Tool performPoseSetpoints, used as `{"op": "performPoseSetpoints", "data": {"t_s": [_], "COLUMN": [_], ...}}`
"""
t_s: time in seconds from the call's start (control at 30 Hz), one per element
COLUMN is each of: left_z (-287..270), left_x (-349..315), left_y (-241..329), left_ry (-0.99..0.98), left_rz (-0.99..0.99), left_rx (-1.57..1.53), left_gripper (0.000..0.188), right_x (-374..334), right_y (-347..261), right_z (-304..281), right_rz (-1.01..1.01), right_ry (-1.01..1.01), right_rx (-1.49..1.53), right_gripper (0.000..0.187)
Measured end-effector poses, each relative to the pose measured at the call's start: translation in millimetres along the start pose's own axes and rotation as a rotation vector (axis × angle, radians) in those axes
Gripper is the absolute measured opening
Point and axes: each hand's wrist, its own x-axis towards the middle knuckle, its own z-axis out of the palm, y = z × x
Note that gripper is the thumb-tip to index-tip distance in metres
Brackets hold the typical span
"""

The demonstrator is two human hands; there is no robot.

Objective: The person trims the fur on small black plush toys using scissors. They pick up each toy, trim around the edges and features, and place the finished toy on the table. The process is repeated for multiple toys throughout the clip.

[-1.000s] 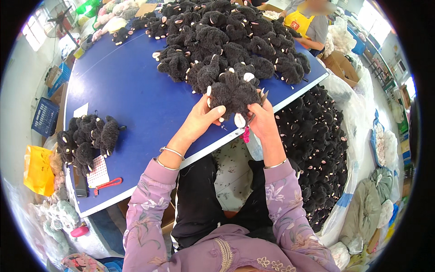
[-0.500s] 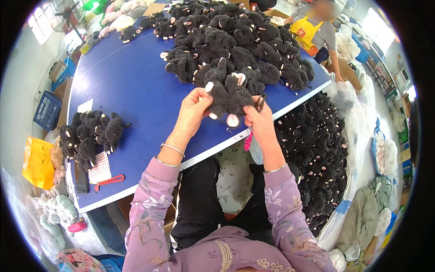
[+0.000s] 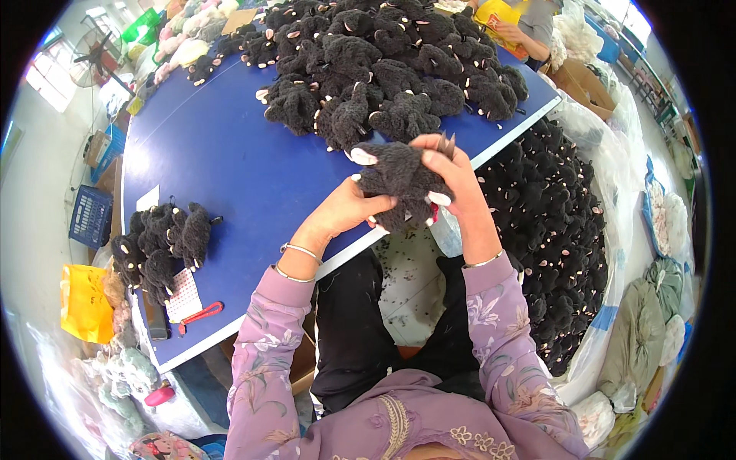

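Both my hands hold one black fuzzy plush toy (image 3: 402,178) with pale pink-and-white ears and paws, just above the table's front edge. My left hand (image 3: 349,208) grips its lower left side, the thumb pressed across it. My right hand (image 3: 456,178) has its fingers closed on the toy's right side. Two pointed metal tips of what look like thread snips (image 3: 447,144) stick up from that same hand; their handles are hidden in the palm. A big heap of similar black plush toys (image 3: 353,57) lies on the blue table (image 3: 253,184) beyond my hands.
At the table's left is a smaller group of black toys (image 3: 157,245), by a dotted card (image 3: 184,297) and a red cord (image 3: 202,313). To my right, a large plastic-lined container (image 3: 552,253) is full of black toys. A co-worker in a yellow apron (image 3: 500,21) stands at the far right.
The toy has been turned and brought slightly nearer me. My right hand has shifted up its side, and the snips' tips now show. The view has tilted; the co-worker's arm is bent up.
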Motion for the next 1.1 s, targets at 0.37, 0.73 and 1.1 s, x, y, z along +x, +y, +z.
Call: {"op": "performPoseSetpoints", "data": {"t_s": [0.37, 0.73, 1.1], "left_z": [-3.8, 2.5, -11.1], "left_x": [10.8, 5.0, 11.5], "left_y": [-5.4, -9.5, -8.0], "left_ry": [0.363, 0.321, 0.444], "left_rz": [0.161, 0.175, 0.188], "left_rx": [-0.329, 0.003, -0.312], "left_gripper": [0.023, 0.030, 0.013], "right_x": [2.8, -0.1, -1.0], "right_y": [12.1, 16.7, 19.2], "right_z": [14.4, 24.6, 15.7], "right_rz": [0.110, 0.130, 0.155], "right_ry": [0.091, 0.081, 0.032], "right_rx": [-0.050, -0.180, -0.116], "right_gripper": [0.036, 0.016, 0.016]}}
